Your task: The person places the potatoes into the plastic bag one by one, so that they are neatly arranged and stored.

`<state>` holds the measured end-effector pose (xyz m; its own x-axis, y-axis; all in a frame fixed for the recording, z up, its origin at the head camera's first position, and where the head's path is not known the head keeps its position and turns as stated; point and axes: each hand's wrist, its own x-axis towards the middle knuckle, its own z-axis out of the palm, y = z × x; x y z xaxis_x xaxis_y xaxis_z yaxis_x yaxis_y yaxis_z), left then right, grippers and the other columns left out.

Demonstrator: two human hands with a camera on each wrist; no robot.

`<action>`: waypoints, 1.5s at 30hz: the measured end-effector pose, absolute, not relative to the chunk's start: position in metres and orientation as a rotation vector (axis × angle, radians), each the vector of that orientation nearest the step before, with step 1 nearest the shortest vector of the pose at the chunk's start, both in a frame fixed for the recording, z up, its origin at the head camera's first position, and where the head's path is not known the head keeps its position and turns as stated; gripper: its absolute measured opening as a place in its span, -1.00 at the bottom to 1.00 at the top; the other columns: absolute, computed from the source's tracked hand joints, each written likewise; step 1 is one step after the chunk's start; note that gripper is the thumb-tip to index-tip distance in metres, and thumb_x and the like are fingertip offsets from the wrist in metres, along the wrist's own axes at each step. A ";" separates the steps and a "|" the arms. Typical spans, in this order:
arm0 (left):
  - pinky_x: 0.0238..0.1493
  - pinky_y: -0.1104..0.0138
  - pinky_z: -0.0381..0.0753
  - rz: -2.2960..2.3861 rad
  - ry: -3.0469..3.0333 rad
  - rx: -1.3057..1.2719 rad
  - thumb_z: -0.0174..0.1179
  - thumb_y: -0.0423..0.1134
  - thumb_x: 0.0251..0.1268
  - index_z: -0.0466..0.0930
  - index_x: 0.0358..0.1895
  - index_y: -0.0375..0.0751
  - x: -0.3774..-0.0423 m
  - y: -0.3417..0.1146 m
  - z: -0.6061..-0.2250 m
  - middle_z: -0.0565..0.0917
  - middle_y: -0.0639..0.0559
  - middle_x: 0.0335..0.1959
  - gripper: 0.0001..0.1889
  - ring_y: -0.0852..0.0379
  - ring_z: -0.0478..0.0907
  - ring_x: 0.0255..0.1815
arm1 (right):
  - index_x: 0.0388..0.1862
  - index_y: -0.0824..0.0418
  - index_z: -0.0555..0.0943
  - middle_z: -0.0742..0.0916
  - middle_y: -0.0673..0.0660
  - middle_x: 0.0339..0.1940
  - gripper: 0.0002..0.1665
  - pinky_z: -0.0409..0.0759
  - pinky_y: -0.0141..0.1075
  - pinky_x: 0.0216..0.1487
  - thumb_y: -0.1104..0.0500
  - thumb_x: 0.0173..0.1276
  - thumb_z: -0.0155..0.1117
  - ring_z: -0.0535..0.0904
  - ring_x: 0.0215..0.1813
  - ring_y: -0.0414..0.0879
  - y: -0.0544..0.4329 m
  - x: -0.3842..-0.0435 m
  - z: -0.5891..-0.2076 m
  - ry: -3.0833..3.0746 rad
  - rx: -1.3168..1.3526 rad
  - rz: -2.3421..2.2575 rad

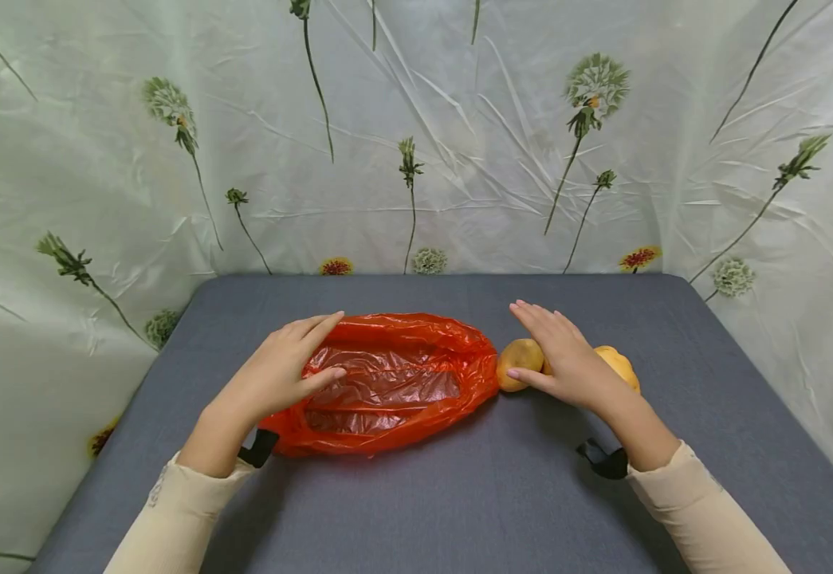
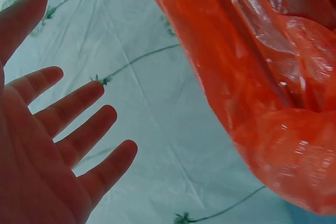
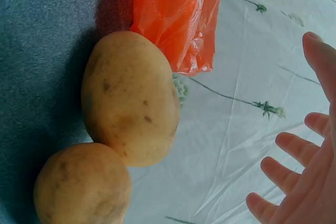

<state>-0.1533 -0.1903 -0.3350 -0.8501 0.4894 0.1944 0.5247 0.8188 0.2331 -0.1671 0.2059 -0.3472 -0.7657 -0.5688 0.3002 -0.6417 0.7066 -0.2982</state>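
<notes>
A red plastic bag point(image 1: 387, 387) lies on the grey table with its wide mouth spread and facing up. My left hand point(image 1: 283, 363) hovers over the bag's left end, fingers extended; the left wrist view shows a gap between that hand point(image 2: 47, 150) and the bag point(image 2: 226, 77). At the bag's right end sits a potato point(image 1: 520, 364), with a second potato point(image 3: 84, 184) against it in the right wrist view. Above them my right hand point(image 1: 567, 355) is held with straight, spread fingers and nothing in it. Partly behind this hand is a yellow, rounded lump point(image 1: 618, 367).
The grey cloth-covered table point(image 1: 423, 510) extends in front of and around the bag. A pale curtain point(image 1: 459, 119) with a dandelion print hangs behind the table and along both sides. Each wrist wears a black strap point(image 1: 606, 461).
</notes>
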 end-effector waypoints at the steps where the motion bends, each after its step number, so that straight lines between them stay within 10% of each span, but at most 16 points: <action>1: 0.13 -0.06 0.13 -0.436 -2.878 -0.795 0.20 0.06 0.10 0.05 0.38 -0.09 -0.153 -0.192 -0.336 0.32 -0.17 0.20 -0.19 -0.18 0.24 0.17 | 0.39 0.20 0.06 0.24 0.21 0.35 -0.01 -0.08 0.06 0.24 -0.10 0.12 0.30 0.07 0.35 0.10 0.207 -0.167 -0.348 -2.722 0.972 0.588; 33: 0.04 -0.14 0.17 -0.763 -2.827 -0.499 0.25 -0.18 0.10 0.14 0.30 -0.30 -0.140 -0.247 -0.389 0.36 -0.31 0.12 -0.28 -0.30 0.24 0.10 | 0.32 0.29 0.17 0.36 0.36 0.22 -0.13 0.11 0.14 0.11 0.05 0.11 0.34 0.24 0.19 0.29 0.249 -0.160 -0.379 -2.643 0.746 0.746; 45: -0.27 0.03 0.40 -0.851 -2.748 -0.441 0.26 -0.28 0.10 0.22 0.24 -0.34 -0.137 -0.255 -0.401 0.43 -0.28 -0.09 -0.37 -0.11 0.39 -0.22 | 0.38 0.24 0.07 0.26 0.41 0.27 -0.11 0.08 0.23 0.07 0.06 0.18 0.28 0.13 0.23 0.36 0.272 -0.154 -0.390 -2.716 0.547 0.887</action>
